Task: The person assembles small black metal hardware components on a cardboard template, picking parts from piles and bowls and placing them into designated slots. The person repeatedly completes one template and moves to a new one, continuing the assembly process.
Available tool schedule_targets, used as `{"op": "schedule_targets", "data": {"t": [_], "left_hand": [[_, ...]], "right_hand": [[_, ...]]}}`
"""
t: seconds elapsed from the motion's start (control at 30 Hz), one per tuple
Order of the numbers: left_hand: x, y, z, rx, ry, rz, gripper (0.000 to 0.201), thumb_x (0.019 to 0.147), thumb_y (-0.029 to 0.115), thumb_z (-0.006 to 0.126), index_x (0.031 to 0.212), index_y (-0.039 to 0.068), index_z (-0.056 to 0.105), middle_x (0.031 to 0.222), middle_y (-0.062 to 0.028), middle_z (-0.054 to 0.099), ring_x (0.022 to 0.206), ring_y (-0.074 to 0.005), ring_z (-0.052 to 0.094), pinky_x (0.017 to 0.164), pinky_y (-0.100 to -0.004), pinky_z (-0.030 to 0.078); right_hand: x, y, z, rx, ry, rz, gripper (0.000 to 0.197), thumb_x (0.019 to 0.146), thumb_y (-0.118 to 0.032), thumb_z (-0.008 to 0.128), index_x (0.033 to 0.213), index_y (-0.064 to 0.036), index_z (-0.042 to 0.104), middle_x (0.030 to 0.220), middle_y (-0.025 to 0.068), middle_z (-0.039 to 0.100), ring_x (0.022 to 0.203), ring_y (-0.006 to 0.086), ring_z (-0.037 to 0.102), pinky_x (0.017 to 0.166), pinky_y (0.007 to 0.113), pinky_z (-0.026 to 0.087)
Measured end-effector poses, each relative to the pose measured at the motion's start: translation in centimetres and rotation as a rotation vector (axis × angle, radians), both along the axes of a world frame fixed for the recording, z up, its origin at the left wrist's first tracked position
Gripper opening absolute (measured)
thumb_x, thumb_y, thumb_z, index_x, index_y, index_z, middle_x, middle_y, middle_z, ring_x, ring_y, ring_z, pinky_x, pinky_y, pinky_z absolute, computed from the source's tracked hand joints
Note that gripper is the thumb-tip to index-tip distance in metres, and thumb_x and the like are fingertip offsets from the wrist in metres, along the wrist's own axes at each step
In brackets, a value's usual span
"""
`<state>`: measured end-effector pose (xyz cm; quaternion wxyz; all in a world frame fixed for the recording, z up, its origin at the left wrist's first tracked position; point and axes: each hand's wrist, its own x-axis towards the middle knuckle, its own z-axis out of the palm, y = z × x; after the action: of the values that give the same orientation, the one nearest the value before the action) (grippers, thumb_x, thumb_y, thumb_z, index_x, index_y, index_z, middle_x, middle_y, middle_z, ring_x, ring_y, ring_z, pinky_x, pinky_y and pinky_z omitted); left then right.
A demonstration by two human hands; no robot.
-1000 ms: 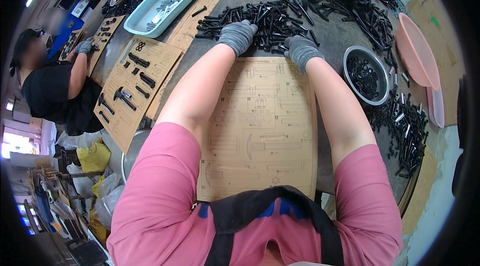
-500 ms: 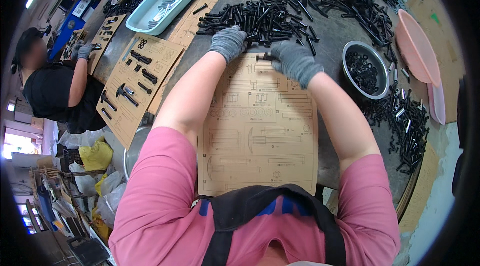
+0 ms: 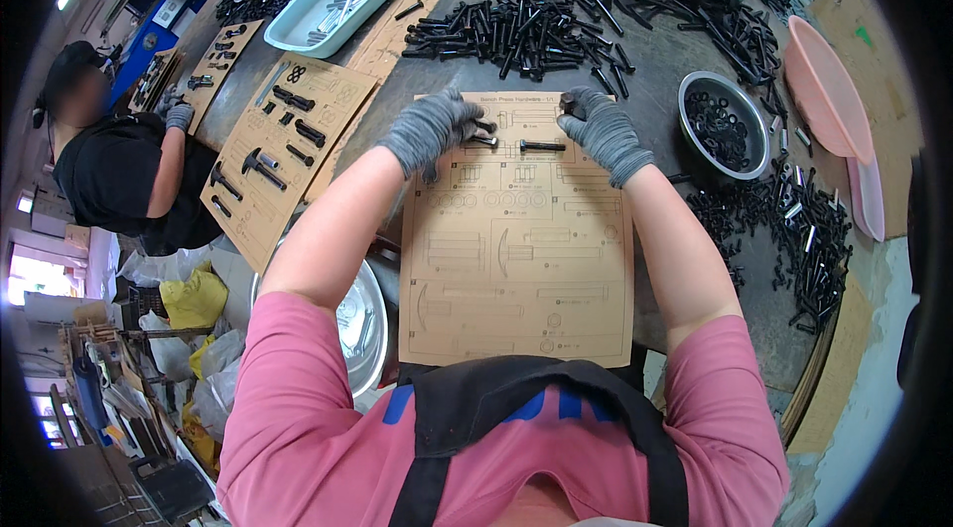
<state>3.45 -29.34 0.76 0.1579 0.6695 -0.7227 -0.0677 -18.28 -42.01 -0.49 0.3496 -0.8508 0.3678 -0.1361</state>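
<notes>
A printed brown cardboard sheet (image 3: 516, 259) with outline drawings of fasteners lies in front of me. My left hand (image 3: 432, 133), in a grey knitted glove, is closed over the sheet's upper left, with black bolts (image 3: 483, 140) at its fingertips. Beside them, one black bolt (image 3: 542, 145) lies flat on the sheet. My right hand (image 3: 604, 135), gloved alike, is at the upper right corner with its fingers curled together. Something dark shows at those fingertips, too small to name. Just beyond the sheet is a heap of black bolts (image 3: 506, 31).
To the right stand a steel bowl (image 3: 725, 125) of black rings and a pink basin (image 3: 829, 95), with loose bolts around. A pale blue tray (image 3: 338, 6) holds silver tubes. On the left, a co-worker (image 3: 124, 155) sits near a filled card (image 3: 333, 120).
Both hands have come back from the bolt heap onto the sheet's upper part. A black bolt now lies on the sheet between them. The right hand has turned and curled its fingers.
</notes>
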Motion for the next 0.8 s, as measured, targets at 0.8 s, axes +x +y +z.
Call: {"op": "schedule_targets", "data": {"t": [0.8], "left_hand": [[-2.0, 1.0, -0.4, 0.289, -0.179, 0.036, 0.031, 0.077, 0.028, 0.062, 0.104, 0.014, 0.058, 0.100, -0.0104, 0.056, 0.092, -0.0291, 0.056, 0.081, -0.0386, 0.044]], "right_hand": [[1.0, 2.0, -0.9, -0.267, 0.394, 0.296, 0.032, 0.080, -0.029, 0.059, 0.109, -0.0135, 0.058, 0.106, 0.0113, 0.052, 0.096, 0.0271, 0.055, 0.083, 0.037, 0.044]]}}
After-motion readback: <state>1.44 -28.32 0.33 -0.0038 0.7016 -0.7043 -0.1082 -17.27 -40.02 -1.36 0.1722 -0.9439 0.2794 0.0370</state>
